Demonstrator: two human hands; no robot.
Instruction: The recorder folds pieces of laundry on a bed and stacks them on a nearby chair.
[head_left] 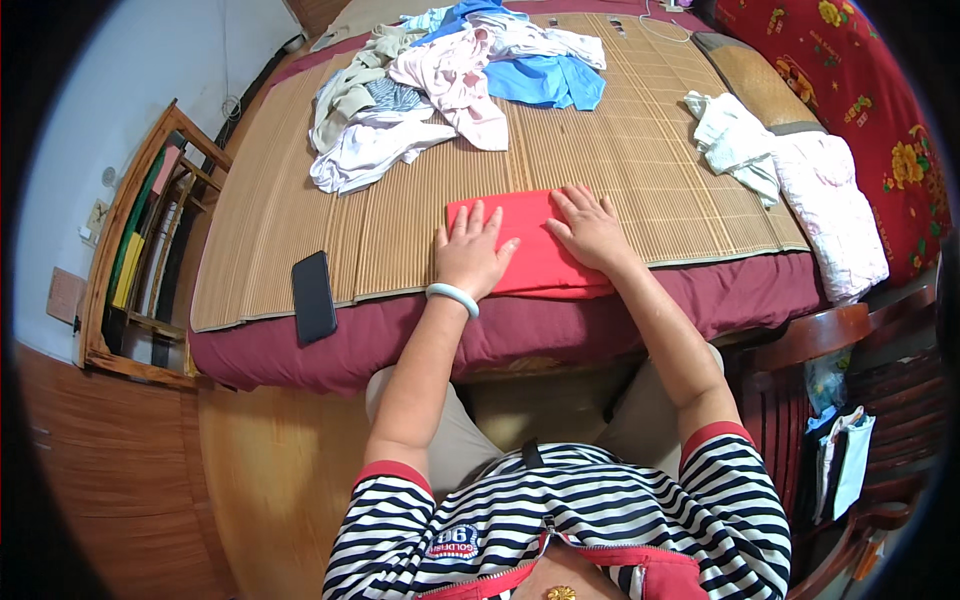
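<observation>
A folded red cloth (535,245), perhaps a garment, lies flat at the near edge of the bed. My left hand (472,252) rests palm down on its left side, fingers spread, with a pale bangle (455,298) around the wrist. On its right side my right hand (590,232) also lies flat, fingers stretched forward and apart. Neither hand grips anything; both press on the cloth from above and hide parts of it. To the left of my left hand is a black phone (314,298), lying across the mat's edge.
A bamboo mat (390,225) covers the bed over a maroon sheet (270,350). Loose clothes (450,75) are heaped at the far left. A pale green garment (735,145) and a folded white quilted piece (828,210) lie at right, near red floral bedding (880,110). A wooden chair (815,335) stands right.
</observation>
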